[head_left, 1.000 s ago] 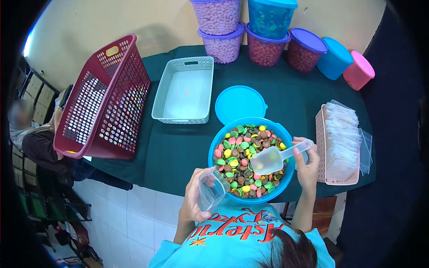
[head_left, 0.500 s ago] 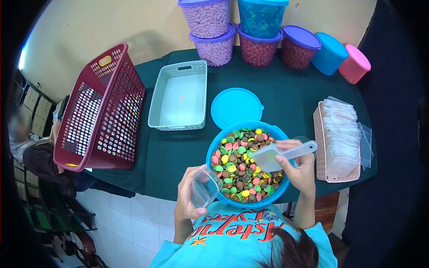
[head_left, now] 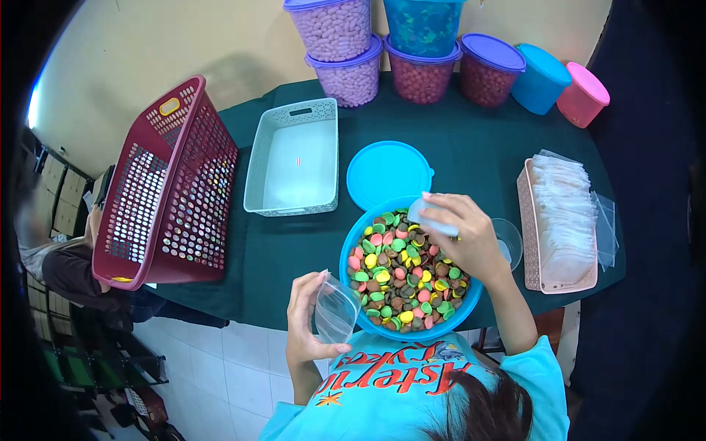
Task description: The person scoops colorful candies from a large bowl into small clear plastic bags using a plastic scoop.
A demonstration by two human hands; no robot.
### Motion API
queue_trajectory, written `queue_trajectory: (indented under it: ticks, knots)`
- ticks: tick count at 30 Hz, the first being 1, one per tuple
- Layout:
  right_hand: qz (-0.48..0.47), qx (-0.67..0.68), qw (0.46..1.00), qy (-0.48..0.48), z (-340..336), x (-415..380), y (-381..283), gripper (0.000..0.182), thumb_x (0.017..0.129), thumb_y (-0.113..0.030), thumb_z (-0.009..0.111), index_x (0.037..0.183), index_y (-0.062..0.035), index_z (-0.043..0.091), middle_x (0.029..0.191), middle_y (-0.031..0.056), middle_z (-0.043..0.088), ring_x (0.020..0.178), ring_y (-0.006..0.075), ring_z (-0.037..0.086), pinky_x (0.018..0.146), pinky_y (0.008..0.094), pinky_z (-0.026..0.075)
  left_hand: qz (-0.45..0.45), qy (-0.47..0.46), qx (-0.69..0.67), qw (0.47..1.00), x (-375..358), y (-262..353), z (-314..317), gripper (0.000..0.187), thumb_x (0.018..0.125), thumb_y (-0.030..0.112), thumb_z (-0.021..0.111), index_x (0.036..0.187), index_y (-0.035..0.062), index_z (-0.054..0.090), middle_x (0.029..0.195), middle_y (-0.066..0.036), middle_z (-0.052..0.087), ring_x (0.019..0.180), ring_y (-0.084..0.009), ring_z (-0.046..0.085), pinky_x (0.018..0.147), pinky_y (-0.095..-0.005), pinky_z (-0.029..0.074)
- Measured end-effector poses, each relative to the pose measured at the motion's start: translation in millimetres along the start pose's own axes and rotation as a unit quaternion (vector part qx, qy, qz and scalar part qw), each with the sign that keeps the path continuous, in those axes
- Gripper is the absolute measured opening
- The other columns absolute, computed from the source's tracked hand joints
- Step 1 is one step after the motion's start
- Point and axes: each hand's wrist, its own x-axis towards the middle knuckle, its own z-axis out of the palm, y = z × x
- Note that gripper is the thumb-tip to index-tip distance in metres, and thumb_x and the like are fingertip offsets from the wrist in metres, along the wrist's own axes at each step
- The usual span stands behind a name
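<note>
A blue tub (head_left: 476, 301) full of green, pink, yellow and brown candies (head_left: 401, 283) stands at the table's front edge. Beside its left rim, my left hand (head_left: 305, 320) holds a clear plastic bag (head_left: 337, 309), its mouth spread between thumb and fingers. Over the tub's upper right part, my right hand (head_left: 467, 231) grips a translucent scoop (head_left: 430, 217), which the fingers partly cover. A clear round container (head_left: 517, 248) sits just right of the tub, partly behind my right forearm. The round blue lid (head_left: 390, 175) lies behind the tub.
A pale green tray (head_left: 294, 165) and a tall maroon basket (head_left: 193, 184) are on the left. At right, a pink basket (head_left: 531, 242) holds many clear packets (head_left: 562, 220). Lidded tubs (head_left: 419, 77) line the back. Another person's sleeve (head_left: 70, 275) shows at far left.
My right hand has moved up and turned palm down with the scoop, uncovering more candies and the clear round container. My left hand has shifted slightly with the bag, which looks more upright.
</note>
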Motion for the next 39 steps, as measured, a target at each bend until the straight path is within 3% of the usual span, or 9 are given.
queue_trajectory:
  ticks: [10,12,23,29,32,34,35,37,39]
  knots:
    - [0.088,0.036,0.995,-0.015,-9.2,-6.9,6.4,0.021,0.073,-0.012,0.062,0.088,0.0018,0.058,0.093,0.0131,0.061,0.081,0.0271,0.060,0.067,0.0340,0.050,-0.011,0.015,0.009,1.000,-2.7,-6.6,-1.7,0.111,0.035,0.052,0.080,0.121,-0.0044,0.039,0.112,-0.014,0.036,0.104,-0.0253,0.045,0.088,-0.0362,0.038]
    - [0.211,0.093,0.973,0.016,-10.1,-5.3,-1.4,0.023,0.073,-0.008,0.063,0.093,0.0041,0.058,0.095,0.0172,0.060,0.085,0.0245,0.061,0.069,0.0322,0.052,-0.008,0.004,0.010,1.000,-1.3,-10.0,-2.6,0.111,0.035,0.053,0.080,0.121,-0.0046,0.039,0.112,-0.014,0.036,0.103,-0.0252,0.046,0.088,-0.0362,0.038]
    - [0.243,0.135,0.958,0.067,-6.9,-2.2,-1.8,0.026,0.075,-0.011,0.061,0.089,0.0105,0.057,0.089,0.0203,0.061,0.075,0.0252,0.063,0.057,0.0313,0.054,0.009,-0.023,0.017,1.000,12.9,-14.1,-4.9,0.113,0.038,0.060,0.076,0.122,-0.0058,0.037,0.112,-0.016,0.036,0.105,-0.0265,0.045,0.087,-0.0378,0.039]
    - [0.246,0.152,0.956,0.039,-12.4,-1.3,-1.9,0.025,0.075,-0.011,0.061,0.088,0.0097,0.058,0.087,0.0201,0.061,0.074,0.0255,0.063,0.057,0.0316,0.054,-0.007,-0.033,0.025,0.999,11.9,-9.4,-1.2,0.106,0.053,0.068,0.060,0.124,-0.0058,0.035,0.113,-0.019,0.038,0.105,-0.0289,0.045,0.087,-0.0389,0.038]
    - [0.232,0.149,0.961,0.030,-9.1,-0.6,-2.0,0.024,0.075,-0.011,0.061,0.088,0.0086,0.058,0.087,0.0191,0.061,0.073,0.0256,0.062,0.057,0.0311,0.054,-0.060,0.001,-0.118,0.991,6.6,-8.1,7.5,0.103,0.059,0.066,0.056,0.130,-0.0024,0.025,0.117,-0.022,0.036,0.104,-0.0309,0.047,0.087,-0.0399,0.039]
    - [0.222,0.149,0.963,0.030,-4.7,-1.9,-0.2,0.023,0.075,-0.012,0.061,0.088,0.0080,0.058,0.087,0.0184,0.061,0.073,0.0256,0.062,0.058,0.0307,0.054,-0.058,0.044,-0.189,0.979,3.9,-2.9,12.7,0.100,0.064,0.063,0.055,0.135,0.0058,0.015,0.122,-0.025,0.033,0.102,-0.0327,0.049,0.085,-0.0430,0.041]
    - [0.214,0.142,0.966,0.027,-1.7,-3.7,1.8,0.024,0.075,-0.010,0.061,0.092,0.0071,0.058,0.089,0.0185,0.061,0.076,0.0236,0.062,0.060,0.0299,0.054,-0.026,0.040,-0.202,0.978,2.3,-4.7,13.1,0.092,0.068,0.060,0.053,0.137,0.0164,0.009,0.124,-0.026,0.030,0.100,-0.0332,0.050,0.081,-0.0456,0.043]
    - [0.206,0.138,0.969,0.024,-1.6,-4.3,2.7,0.026,0.074,-0.009,0.062,0.095,0.0062,0.058,0.091,0.0185,0.061,0.080,0.0216,0.062,0.062,0.0291,0.054,-0.015,0.037,-0.205,0.978,-1.3,-6.3,11.6,0.086,0.070,0.058,0.052,0.136,0.0184,0.013,0.124,-0.026,0.030,0.100,-0.0332,0.050,0.081,-0.0461,0.044]
    - [0.198,0.155,0.967,0.040,-8.2,-1.7,0.6,0.023,0.075,-0.012,0.062,0.087,0.0072,0.059,0.085,0.0172,0.061,0.070,0.0227,0.062,0.051,0.0287,0.051,-0.003,0.033,-0.209,0.977,-4.4,-11.7,9.0,0.080,0.073,0.056,0.051,0.135,0.0203,0.017,0.124,-0.026,0.029,0.100,-0.0333,0.051,0.080,-0.0465,0.044]
